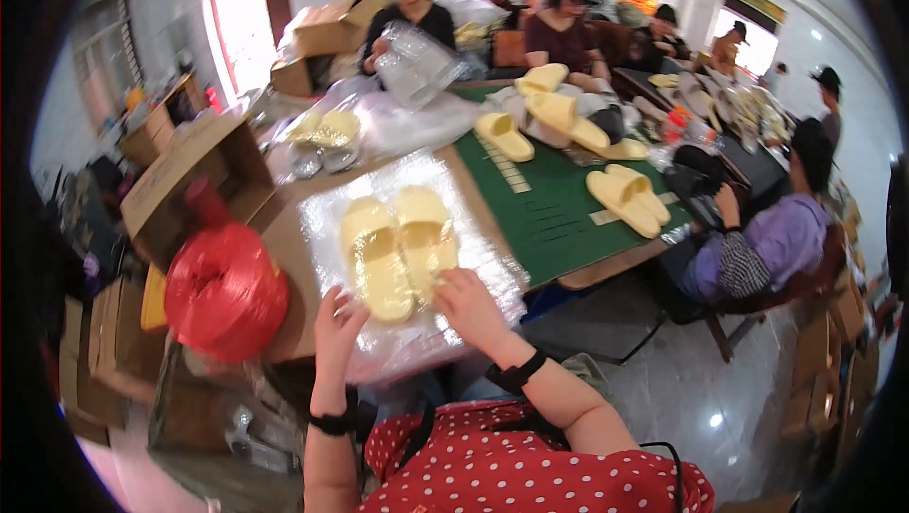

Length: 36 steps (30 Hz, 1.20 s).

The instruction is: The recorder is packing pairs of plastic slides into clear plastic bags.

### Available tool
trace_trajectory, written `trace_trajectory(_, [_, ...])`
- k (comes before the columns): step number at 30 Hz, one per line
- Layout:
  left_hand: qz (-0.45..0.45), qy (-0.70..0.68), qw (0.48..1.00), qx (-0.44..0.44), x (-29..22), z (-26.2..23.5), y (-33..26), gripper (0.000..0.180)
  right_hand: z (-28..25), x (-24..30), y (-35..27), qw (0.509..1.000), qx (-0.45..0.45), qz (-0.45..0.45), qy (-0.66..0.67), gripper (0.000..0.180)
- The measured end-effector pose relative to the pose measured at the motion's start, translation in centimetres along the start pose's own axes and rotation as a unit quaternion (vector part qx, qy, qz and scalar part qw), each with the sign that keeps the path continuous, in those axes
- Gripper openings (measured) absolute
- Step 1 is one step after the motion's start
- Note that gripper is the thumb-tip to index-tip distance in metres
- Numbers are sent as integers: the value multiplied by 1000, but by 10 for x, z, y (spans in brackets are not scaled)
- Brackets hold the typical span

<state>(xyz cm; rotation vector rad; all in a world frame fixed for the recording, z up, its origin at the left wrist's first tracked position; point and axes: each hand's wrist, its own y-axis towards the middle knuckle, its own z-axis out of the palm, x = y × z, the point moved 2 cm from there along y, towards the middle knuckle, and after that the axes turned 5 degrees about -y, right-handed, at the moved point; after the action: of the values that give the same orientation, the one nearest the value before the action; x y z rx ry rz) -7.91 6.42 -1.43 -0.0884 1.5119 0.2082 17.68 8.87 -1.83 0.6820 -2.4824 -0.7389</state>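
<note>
A pair of pale yellow slippers point(398, 248) lies side by side inside a clear plastic bag point(473, 257) on a brown cardboard surface point(284, 257). My left hand point(336, 324) rests on the bag's near edge, just below the left slipper's heel, fingers curled on the plastic. My right hand point(469, 309) lies flat on the bag at the right slipper's heel. Both wrists wear black bands.
A big red spool of plastic twine point(225, 290) stands left of the bag. Beyond lies a green mat point(549, 219) with more yellow slippers point(625, 196), bagged pairs point(327, 129) and cardboard boxes point(189, 162). Several people sit around the tables; one in purple point(767, 248) sits at right.
</note>
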Motion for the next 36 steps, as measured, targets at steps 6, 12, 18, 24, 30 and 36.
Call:
trace_trajectory(6, [-17,30,999,-36,-15,11,9,83,-1,-2,-3,996,-16,33,77,21])
trace_trajectory(12, [-104,-39,985,133,5,18,40,69,3,2,-6,995,-31,33,86,21])
trace_trajectory(18, [-26,-102,990,88,5,51,23,56,1,-2,-7,994,-40,38,99,21])
trace_trajectory(24, [-58,-258,962,73,2,39,6,60,-26,10,-2,990,-107,85,-18,73])
trace_trajectory(30, [-106,-413,901,79,-6,31,-15,64,-28,6,3,971,-152,141,119,103])
trace_trajectory(36, [-59,-412,904,95,4,26,-18,66,-10,-4,0,926,-20,245,285,92])
